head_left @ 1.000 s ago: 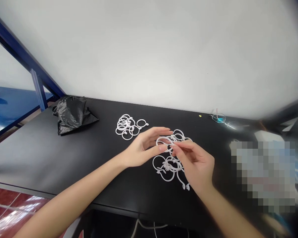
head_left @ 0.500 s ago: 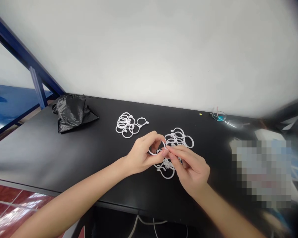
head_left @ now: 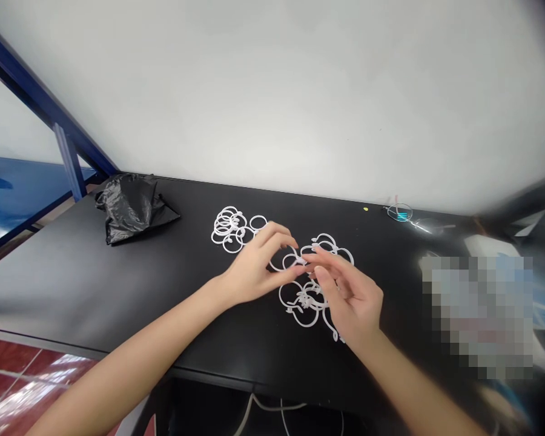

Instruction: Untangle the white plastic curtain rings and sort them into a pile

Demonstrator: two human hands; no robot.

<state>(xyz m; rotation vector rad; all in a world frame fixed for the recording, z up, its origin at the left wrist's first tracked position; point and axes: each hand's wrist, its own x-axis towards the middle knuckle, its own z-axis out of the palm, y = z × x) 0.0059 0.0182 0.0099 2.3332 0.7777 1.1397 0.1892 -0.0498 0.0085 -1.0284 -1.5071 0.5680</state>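
My left hand has its thumb and fingers curved around a white plastic ring, whose joint end lies by the thumb tip. Just to the right, my right hand has its thumb and fingers apart, with the fingertips close to that joint. Below and behind both hands lies a loose pile of white rings, several of them gaping with small knobbed ends. Farther left rests another group of white rings, which look closed. My left hand partly covers the rightmost of these.
A crumpled black plastic bag lies at the left on the black table. Against the white wall are a yellow speck and a thin wire loop. A blurred pale package stands at right. Blue metal framing rises at left.
My right thumb and fingers have spread from their pinch at the ring's joint. The left hand's grasp has loosened and shifted slightly up and left.
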